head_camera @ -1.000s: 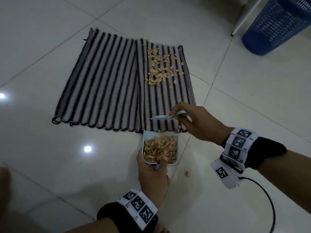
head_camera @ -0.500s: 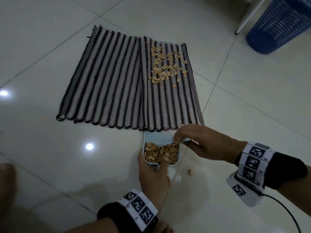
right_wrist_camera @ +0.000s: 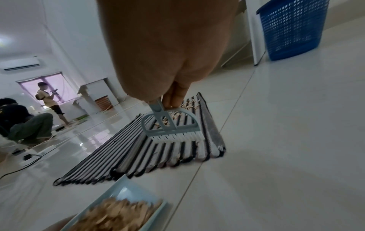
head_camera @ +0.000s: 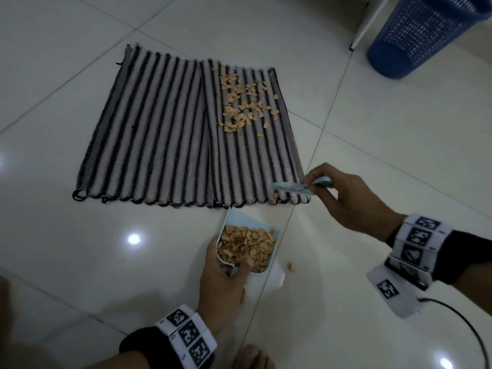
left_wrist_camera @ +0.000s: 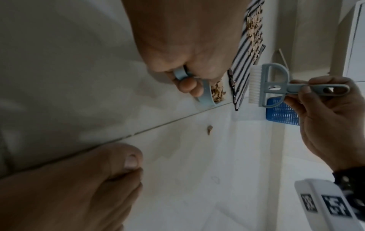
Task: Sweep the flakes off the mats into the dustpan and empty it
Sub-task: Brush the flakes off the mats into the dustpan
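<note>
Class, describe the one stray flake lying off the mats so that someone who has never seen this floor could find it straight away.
Start at the two striped mats on the white tiled floor, then drop to the pale blue dustpan that the left hand holds just below their near edge. To the right of the dustpan's rear corner lies one tan flake: it alone sits on bare tile, while the others are on the right mat or in the pan.

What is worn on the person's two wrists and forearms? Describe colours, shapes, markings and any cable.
Each wrist carries a white blocky band printed with square black-and-white coded markers, over a black cuff: left wrist band, right wrist band. A thin black cable runs from the right wrist's unit. Both the left hand and the right hand are bare.
</note>
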